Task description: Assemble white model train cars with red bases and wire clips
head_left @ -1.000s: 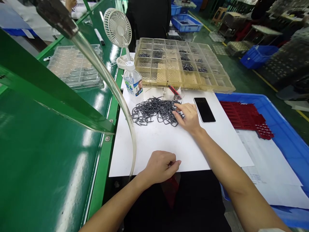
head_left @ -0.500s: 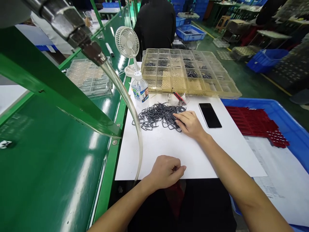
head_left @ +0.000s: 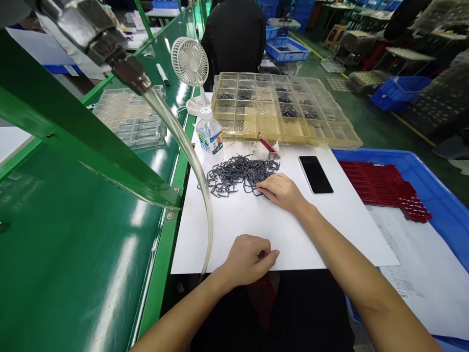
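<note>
A tangled pile of thin dark grey bent strips (head_left: 240, 172) lies on the white board (head_left: 315, 230). At the pile's right front edge is my right hand (head_left: 281, 191), its thumb and fingertips pinched together on a dark grey strip that is mostly hidden by the fingers. My left hand (head_left: 251, 259) rests at the board's front edge, away from the pile. Its fingers are curled with the thumb pointing right, and whatever may be inside them is hidden.
Behind the pile stand a plastic bottle (head_left: 209, 132), a small fan (head_left: 190, 61) and a divided clear box (head_left: 256, 132) holding dark parts. A phone (head_left: 315, 174) lies to the right. A clear hose (head_left: 205, 195) hangs at the left. A blue bin (head_left: 421, 166) with red pieces stands right. Someone in black (head_left: 234, 36) sits ahead.
My right hand has drawn slightly toward me at the pile's edge, and its fingers have closed into a pinch. My left hand stays curled in place. The view has shifted a little.
</note>
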{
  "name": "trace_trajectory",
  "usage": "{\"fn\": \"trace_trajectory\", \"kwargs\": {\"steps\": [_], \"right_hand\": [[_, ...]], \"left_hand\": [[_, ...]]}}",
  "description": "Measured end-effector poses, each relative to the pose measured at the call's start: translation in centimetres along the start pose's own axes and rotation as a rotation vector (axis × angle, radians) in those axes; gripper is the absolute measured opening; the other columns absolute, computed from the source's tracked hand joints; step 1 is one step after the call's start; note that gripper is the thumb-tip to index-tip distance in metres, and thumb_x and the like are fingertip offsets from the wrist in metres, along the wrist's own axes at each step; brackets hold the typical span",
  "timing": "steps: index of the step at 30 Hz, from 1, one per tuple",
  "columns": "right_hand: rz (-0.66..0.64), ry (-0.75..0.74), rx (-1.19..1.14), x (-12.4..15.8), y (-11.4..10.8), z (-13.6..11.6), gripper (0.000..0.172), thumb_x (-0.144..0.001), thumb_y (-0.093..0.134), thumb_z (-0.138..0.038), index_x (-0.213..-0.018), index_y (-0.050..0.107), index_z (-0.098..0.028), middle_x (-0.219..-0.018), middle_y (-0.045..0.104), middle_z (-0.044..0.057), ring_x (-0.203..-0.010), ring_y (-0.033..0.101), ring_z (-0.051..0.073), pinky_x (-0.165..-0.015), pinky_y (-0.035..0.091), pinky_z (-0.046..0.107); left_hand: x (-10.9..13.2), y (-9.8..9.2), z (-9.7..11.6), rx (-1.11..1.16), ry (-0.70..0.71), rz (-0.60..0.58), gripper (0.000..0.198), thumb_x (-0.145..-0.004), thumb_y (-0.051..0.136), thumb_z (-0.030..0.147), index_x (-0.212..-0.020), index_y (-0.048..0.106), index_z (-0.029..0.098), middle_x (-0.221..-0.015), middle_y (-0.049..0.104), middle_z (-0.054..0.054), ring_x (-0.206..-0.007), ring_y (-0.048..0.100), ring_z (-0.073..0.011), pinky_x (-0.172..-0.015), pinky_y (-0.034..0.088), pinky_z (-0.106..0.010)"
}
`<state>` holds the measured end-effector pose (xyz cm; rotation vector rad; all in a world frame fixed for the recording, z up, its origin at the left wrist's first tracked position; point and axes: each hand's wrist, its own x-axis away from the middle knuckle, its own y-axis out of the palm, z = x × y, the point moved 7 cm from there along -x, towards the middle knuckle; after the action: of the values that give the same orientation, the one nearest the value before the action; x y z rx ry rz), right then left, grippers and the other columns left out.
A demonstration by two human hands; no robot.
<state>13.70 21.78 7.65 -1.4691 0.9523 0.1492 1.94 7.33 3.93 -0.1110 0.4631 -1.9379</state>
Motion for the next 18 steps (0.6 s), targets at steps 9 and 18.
{"fn": "trace_trajectory", "kwargs": {"steps": [9,18], "right_hand": [[0.006,0.454,-0.744,0.2,0.5,1.2,0.032,-0.102,0.077,-0.052,-0.102,0.083,-0.022,-0.083,0.084,0.007,-0.073,0.077,0.021,-0.067,0.059,0.036],[-0.265,0.579,-1.377,0.2,2.6,-1.5,0.03,-0.087,0.095,-0.042,-0.098,0.085,-0.016,-0.078,0.084,0.007,-0.066,0.078,0.018,-0.061,0.064,0.028]], "left_hand": [[-0.1,-1.6,-1.1,0.348,-0.168,0.188,0.032,-0.1,0.068,0.039,-0.076,0.059,0.021,-0.062,0.048,0.006,-0.057,0.039,-0.0112,-0.057,0.032,-0.027],[-0.3,-2.8,-2.8,0.668,-0.286,0.382,0.04,-0.091,0.086,0.054,-0.096,0.066,0.02,-0.071,0.051,0.007,-0.052,0.035,-0.007,-0.05,0.028,-0.024]]}}
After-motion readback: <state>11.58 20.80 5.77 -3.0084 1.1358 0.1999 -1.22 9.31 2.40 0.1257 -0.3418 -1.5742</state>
